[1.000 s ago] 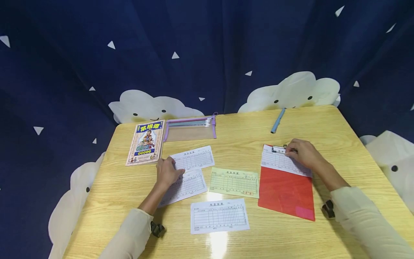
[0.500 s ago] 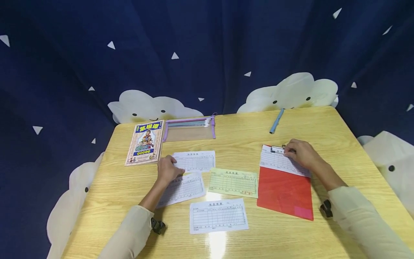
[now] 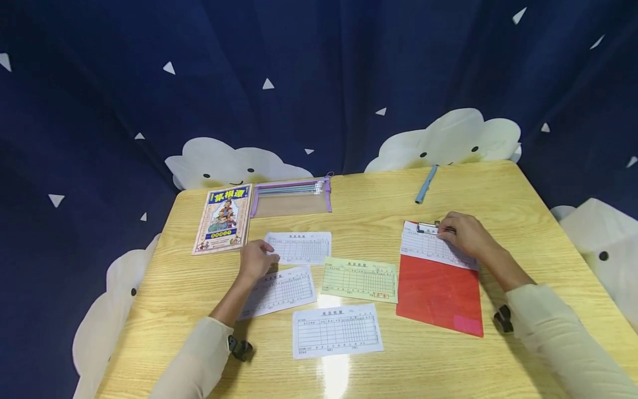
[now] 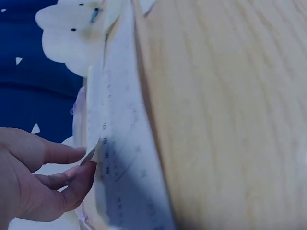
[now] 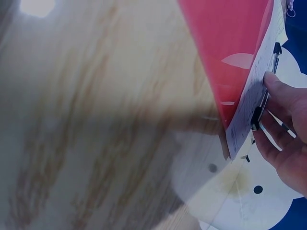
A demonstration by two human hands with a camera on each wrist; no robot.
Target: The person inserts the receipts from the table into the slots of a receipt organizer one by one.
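At ten o'clock from the yellow slip (image 3: 360, 280) lies a white slip (image 3: 303, 249) that the left hand (image 3: 255, 261) pinches between nearly meeting thumb and fingers, while at two o'clock the right hand (image 3: 467, 238) grips the clip (image 3: 427, 228) of the red clipboard (image 3: 438, 293).

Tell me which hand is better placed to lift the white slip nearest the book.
Probably the left hand: it appears to pinch the left edge of that white slip, close to the book. The right hand is farther away, gripping the clip on the red folder.
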